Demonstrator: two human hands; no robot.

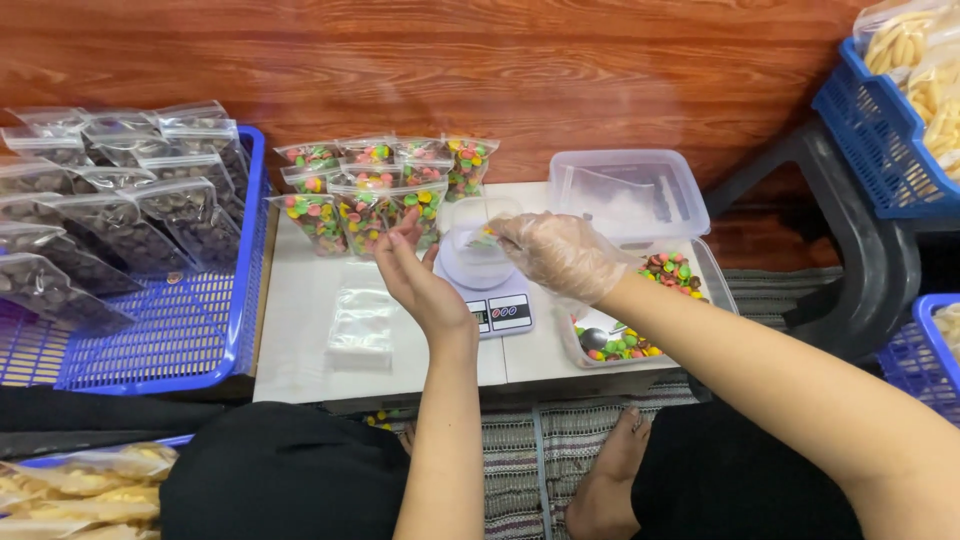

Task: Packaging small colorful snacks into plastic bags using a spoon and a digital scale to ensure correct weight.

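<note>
My bare left hand (418, 275) and my gloved right hand (560, 255) meet over a small white digital scale (498, 312) on a low white table (300, 300). Between their fingertips they hold a small clear bag (478, 240) with a few coloured candies in it, above a clear dish on the scale. Just behind stands a row of sealed bags of coloured candies (375, 190). A clear tub of loose coloured candies (650, 310) with a metal spoon (593, 338) sits under my right wrist.
A blue basket (190, 340) on the left holds several bags of brown pieces. Flat empty clear bags (360, 325) lie on the table. A clear lidded box (630, 195) stands behind the tub. Blue baskets of pale snacks (880, 130) rest on a black stool at right.
</note>
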